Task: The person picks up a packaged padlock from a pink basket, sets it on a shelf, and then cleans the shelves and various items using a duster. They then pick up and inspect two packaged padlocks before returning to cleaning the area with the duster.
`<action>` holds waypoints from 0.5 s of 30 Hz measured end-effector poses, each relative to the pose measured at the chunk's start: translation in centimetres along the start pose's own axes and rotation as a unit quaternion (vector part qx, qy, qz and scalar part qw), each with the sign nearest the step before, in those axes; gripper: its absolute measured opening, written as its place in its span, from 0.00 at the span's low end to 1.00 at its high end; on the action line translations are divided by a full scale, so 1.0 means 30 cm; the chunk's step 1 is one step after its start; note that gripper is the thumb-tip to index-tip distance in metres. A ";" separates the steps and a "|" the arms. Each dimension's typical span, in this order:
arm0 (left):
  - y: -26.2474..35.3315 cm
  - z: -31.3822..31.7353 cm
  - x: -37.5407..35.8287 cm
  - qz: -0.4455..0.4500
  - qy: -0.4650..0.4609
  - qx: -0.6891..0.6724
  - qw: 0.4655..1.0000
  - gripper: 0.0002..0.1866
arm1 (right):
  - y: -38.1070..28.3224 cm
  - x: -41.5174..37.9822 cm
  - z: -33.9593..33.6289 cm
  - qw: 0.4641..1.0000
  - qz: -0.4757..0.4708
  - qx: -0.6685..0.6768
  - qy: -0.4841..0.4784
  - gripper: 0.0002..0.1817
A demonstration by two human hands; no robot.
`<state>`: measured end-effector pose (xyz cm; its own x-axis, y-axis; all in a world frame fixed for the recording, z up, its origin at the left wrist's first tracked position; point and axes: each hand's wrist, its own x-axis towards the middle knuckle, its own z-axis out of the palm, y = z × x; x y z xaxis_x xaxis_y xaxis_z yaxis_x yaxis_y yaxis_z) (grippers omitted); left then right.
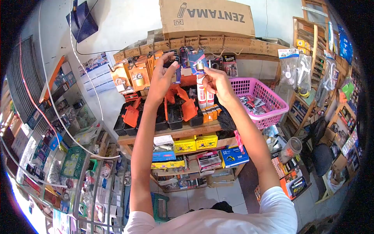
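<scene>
My right hand (219, 84) pinches the lower edge of a blue and pink card pack (197, 61) with a padlock on it, held up in front of the wooden rail (156, 46). To its left, my left hand (163, 76) is raised with fingers apart beside dark blue hanging packs (177, 74). Orange padlock packs (138, 76) hang further left. White and red tubes (201, 93) stand just below my right hand.
A pink basket (278, 105) of small packets sits at the right. Black bins with orange lids (189, 110) line the shelf top. A cardboard box (208, 19) rests above the rail. Shelves of boxed goods (206, 140) lie below, and crowded racks stand on both sides.
</scene>
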<state>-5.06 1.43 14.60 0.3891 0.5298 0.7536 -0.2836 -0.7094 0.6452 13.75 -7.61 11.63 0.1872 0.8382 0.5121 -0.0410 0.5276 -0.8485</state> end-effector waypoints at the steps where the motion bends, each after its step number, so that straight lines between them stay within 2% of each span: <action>1: 0.004 -0.006 0.001 -0.012 -0.009 0.000 1.000 0.24 | 0.018 0.007 0.003 1.000 0.005 -0.007 0.008 0.19; 6: 0.014 0.013 -0.003 -0.022 -0.021 -0.004 1.000 0.25 | 0.123 0.064 -0.008 0.999 0.040 0.001 0.036 0.21; 11: 0.041 0.037 -0.005 -0.051 -0.035 0.026 0.998 0.25 | 0.157 0.123 -0.004 0.999 -0.019 -0.012 0.048 0.19; 15: 0.040 0.053 -0.002 -0.015 -0.033 0.049 0.998 0.26 | 0.181 0.090 0.013 0.996 -0.054 0.024 0.070 0.19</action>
<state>-4.03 -0.20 15.12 0.4545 0.5214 0.7222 -0.1851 -0.7378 0.6491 13.65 -2.43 8.47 0.3285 0.7505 0.5735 -0.0603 0.6226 -0.7802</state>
